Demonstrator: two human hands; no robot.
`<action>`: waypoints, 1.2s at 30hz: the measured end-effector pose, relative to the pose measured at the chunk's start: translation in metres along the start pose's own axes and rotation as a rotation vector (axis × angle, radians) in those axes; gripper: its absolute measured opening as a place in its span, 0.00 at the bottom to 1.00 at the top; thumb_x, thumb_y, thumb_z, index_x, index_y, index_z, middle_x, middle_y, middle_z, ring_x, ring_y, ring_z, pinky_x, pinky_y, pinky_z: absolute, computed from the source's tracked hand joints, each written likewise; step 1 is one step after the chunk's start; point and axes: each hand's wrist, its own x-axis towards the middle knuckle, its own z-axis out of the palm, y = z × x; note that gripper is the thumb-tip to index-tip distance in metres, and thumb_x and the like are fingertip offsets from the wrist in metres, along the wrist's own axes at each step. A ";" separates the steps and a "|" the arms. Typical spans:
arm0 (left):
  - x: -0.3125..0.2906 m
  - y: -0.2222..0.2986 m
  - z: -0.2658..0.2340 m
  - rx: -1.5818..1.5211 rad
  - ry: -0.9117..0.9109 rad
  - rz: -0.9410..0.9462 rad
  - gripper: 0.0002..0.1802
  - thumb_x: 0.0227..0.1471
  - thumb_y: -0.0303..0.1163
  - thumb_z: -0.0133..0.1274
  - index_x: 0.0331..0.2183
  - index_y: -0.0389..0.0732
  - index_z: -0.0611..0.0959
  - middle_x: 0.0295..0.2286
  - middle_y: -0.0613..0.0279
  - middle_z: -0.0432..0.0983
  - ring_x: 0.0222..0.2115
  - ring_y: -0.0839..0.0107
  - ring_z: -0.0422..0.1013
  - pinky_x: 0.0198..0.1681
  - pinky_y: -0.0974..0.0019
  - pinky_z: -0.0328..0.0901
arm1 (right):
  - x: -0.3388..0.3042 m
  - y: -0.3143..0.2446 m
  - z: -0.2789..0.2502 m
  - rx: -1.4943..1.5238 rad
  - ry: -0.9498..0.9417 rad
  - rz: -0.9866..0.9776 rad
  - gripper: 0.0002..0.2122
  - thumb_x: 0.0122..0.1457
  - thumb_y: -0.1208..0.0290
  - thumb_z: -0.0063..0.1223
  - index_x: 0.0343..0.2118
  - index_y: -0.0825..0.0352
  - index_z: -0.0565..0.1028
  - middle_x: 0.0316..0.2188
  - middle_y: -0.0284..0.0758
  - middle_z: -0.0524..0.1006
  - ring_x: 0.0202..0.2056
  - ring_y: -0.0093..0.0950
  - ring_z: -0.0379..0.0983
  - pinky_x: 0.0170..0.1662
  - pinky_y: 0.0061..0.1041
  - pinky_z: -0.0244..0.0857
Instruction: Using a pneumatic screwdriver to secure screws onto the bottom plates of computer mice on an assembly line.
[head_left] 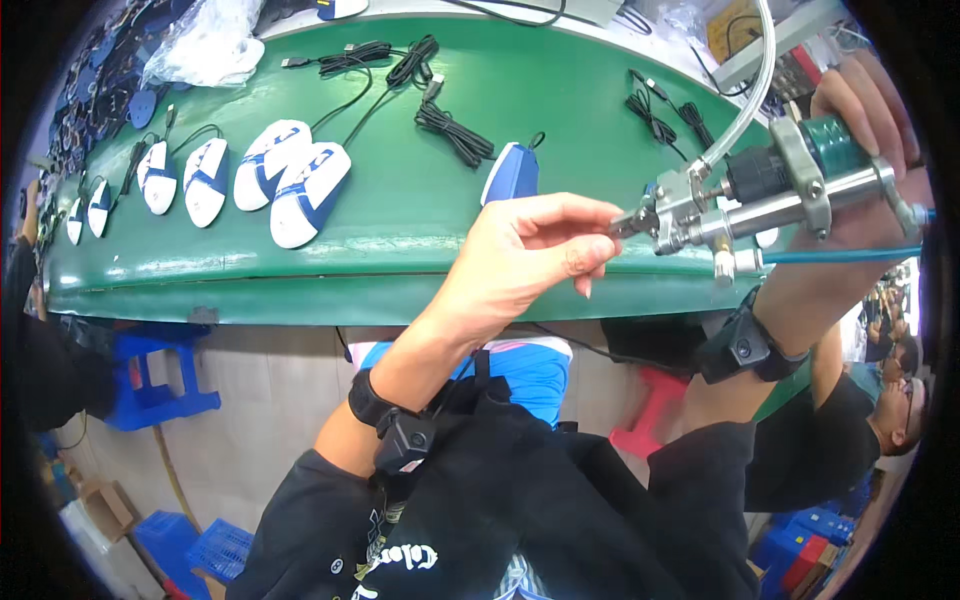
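A screwdriver with a screw-feed tube point(752, 175) lies across the right side of the picture, its metal nozzle to the left. My right hand point(868, 105) is wrapped round its dark green body at the upper right. At the nozzle end, my left hand point(545, 250) is closed, thumb and index finger pinching the metal tip; whether a small part is between them cannot be made out. Partly hidden behind my left hand, a blue and white computer mouse point(513, 172) rests on the green work surface point(400, 215). Another white piece shows partly under the tool.
Several white and blue mice point(308, 195) with coiled black cables point(455, 130) lie at the left and back. A clear plastic bag point(207, 45) sits at the far left. Blue stool point(160, 375) and red stool point(645, 410) stand below the bench. A co-worker point(830, 430) is at the right.
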 end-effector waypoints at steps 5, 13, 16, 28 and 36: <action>-0.006 -0.001 0.002 -0.017 0.065 -0.063 0.13 0.54 0.24 0.56 0.42 0.28 0.80 0.31 0.51 0.79 0.26 0.71 0.76 0.30 0.70 0.73 | -0.008 0.027 0.003 0.172 -0.127 -0.102 0.09 0.54 0.75 0.45 0.20 0.59 0.60 0.20 0.26 0.62 0.19 0.17 0.61 0.31 0.19 0.57; -0.007 -0.009 -0.004 0.003 0.116 -0.044 0.13 0.58 0.28 0.53 0.42 0.29 0.80 0.30 0.52 0.79 0.28 0.70 0.77 0.32 0.72 0.72 | -0.012 0.031 -0.004 0.246 -0.149 -0.186 0.08 0.59 0.73 0.41 0.22 0.61 0.62 0.21 0.27 0.64 0.23 0.18 0.63 0.33 0.19 0.58; -0.006 -0.009 -0.003 -0.069 0.128 -0.074 0.14 0.58 0.31 0.54 0.42 0.30 0.80 0.30 0.54 0.79 0.28 0.71 0.77 0.32 0.73 0.72 | -0.016 0.031 -0.002 -0.344 -0.036 -0.287 0.07 0.59 0.71 0.40 0.24 0.63 0.64 0.21 0.29 0.64 0.22 0.20 0.62 0.32 0.19 0.58; -0.016 -0.017 0.000 -0.165 0.202 -0.111 0.14 0.56 0.37 0.56 0.33 0.34 0.80 0.22 0.61 0.77 0.18 0.77 0.73 0.20 0.77 0.67 | -0.004 0.021 -0.038 -1.674 -0.120 -0.990 0.32 0.60 0.50 0.52 0.54 0.72 0.54 0.40 0.39 0.69 0.40 0.24 0.72 0.41 0.26 0.73; -0.017 -0.014 -0.004 -0.206 0.185 -0.107 0.15 0.56 0.38 0.57 0.34 0.32 0.80 0.23 0.60 0.78 0.19 0.77 0.73 0.22 0.77 0.68 | 0.029 0.002 -0.043 -0.707 -0.309 -0.551 0.23 0.63 0.49 0.47 0.44 0.68 0.64 0.33 0.35 0.72 0.34 0.22 0.71 0.37 0.22 0.71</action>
